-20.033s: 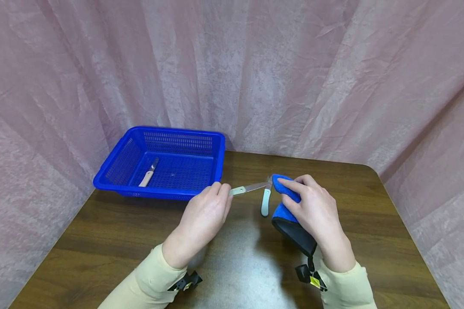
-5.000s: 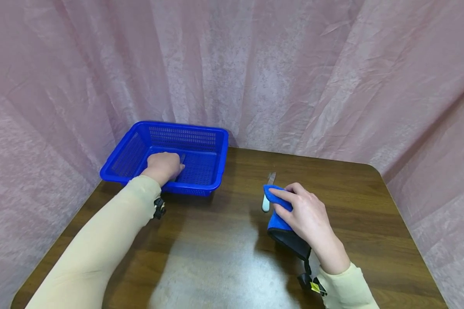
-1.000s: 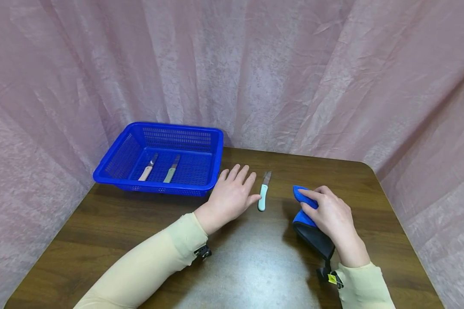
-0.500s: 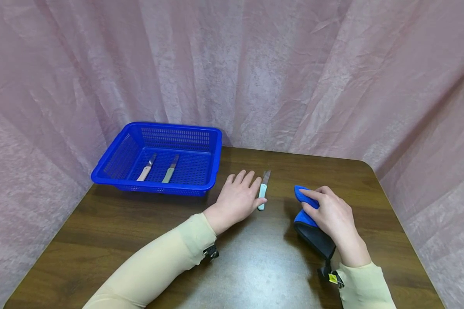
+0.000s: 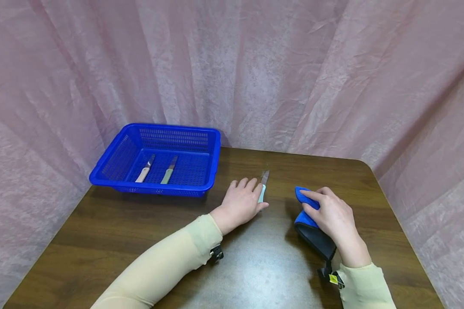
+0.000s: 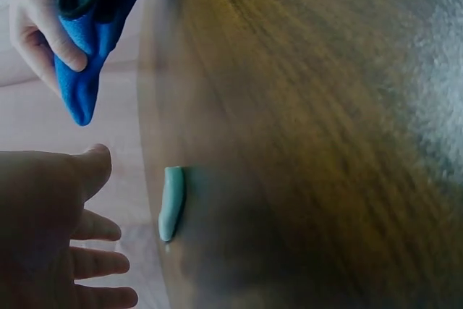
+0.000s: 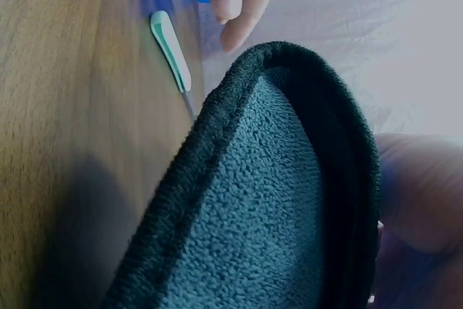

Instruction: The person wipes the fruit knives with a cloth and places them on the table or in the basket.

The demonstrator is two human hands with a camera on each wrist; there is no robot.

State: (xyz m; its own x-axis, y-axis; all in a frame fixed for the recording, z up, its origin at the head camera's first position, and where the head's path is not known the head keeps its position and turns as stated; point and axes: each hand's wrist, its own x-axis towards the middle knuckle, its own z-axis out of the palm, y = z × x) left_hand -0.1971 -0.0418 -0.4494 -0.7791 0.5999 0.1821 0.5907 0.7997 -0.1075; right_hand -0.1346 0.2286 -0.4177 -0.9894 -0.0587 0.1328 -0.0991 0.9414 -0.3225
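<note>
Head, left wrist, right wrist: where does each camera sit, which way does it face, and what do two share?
Head: on the head, facing forward and down at the table; left hand, right hand and sleeves show.
Left wrist: on that wrist, facing the teal-handled knife; both hands partly show.
Right wrist: on that wrist, facing the cloth; both hands partly show.
Both wrist views share the knife and cloth.

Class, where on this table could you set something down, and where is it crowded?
Bare: the table's front middle, between the sleeves; the far right corner, beyond the right hand. Crowded: far left, the basket; mid-table, the turquoise-handled knife beside the left hand.
</note>
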